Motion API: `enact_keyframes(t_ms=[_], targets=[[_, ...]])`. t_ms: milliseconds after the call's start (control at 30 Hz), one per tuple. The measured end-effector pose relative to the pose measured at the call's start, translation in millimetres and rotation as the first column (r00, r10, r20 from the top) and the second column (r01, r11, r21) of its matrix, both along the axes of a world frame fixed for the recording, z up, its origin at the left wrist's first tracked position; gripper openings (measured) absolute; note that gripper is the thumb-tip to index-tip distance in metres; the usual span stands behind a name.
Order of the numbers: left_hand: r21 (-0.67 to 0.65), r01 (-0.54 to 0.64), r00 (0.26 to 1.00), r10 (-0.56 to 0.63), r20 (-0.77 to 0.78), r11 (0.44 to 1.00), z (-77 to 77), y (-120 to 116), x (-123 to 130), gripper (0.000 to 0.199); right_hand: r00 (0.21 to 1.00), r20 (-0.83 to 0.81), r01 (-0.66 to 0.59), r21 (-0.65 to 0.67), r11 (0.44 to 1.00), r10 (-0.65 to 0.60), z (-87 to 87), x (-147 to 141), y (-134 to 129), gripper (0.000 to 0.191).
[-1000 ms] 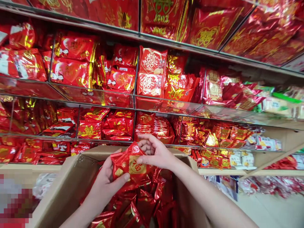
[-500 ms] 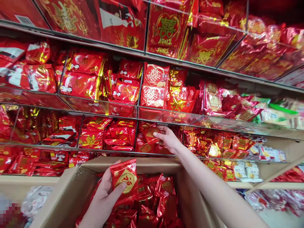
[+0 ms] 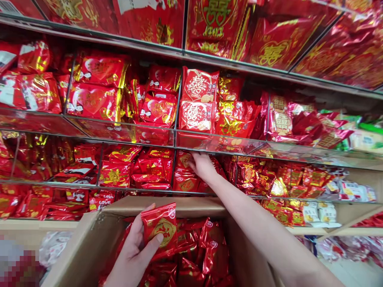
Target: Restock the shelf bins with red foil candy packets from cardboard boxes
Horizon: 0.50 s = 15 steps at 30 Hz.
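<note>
My left hand [image 3: 130,251] is closed on a red foil snack packet [image 3: 160,225] with a gold round emblem, thumb across its front. It holds the packet over an open cardboard box [image 3: 170,204], in which many similar red packets [image 3: 214,251] lie loose. My right hand [image 3: 202,166] reaches into a shelf compartment just beyond the box. Its fingers are bent at the right edge of another red packet [image 3: 183,159], which sits above a similar packet [image 3: 185,183]. The fingertips are partly hidden in the compartment's shadow.
Clear dividers and front strips [image 3: 221,143] split the shelves into compartments of red packets. Directly above my right hand is the shelf with white-patterned packets [image 3: 196,115]. White packets [image 3: 356,190] lie at right. Plastic-wrapped goods [image 3: 55,247] are below left.
My right hand has moved deeper into the compartment with its packet, which now sits further back and higher. My left hand keeps its packet over the box. The view has shifted slightly.
</note>
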<state>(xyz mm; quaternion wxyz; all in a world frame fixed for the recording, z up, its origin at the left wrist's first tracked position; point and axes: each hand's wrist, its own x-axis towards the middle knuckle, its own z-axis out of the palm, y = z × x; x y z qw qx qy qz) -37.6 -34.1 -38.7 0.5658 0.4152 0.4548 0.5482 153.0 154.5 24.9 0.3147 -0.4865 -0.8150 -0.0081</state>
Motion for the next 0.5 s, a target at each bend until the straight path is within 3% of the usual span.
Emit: enact_keyframes(t_ms=[100,167,300,500], targets=[[0.002,-0.023,1.0,0.023,-0.013,1.0,0.5,-1,2,0.076,0.984,0.175,0.022,0.052,0.998,-0.03,-1.9,0,3,0.065],[0.014,-0.062,0.998,0.063,-0.021,0.998,-0.1,-2,3,0.07,0.965,0.25,0.061,0.068,0.996,-0.077,-2.7,-1,6,0.065],[0.019,-0.056,0.998,0.056,0.007,0.998,0.2,-2,3,0.07,0.964,0.255,0.065,0.046,0.997,-0.075,-6.7,-2,8,0.065],[0.046,0.091,0.992,-0.095,0.087,0.995,8.9,-1,2,0.07,0.976,0.197,0.057,0.165,0.985,-0.089,-11.5,-2,-4,0.061]])
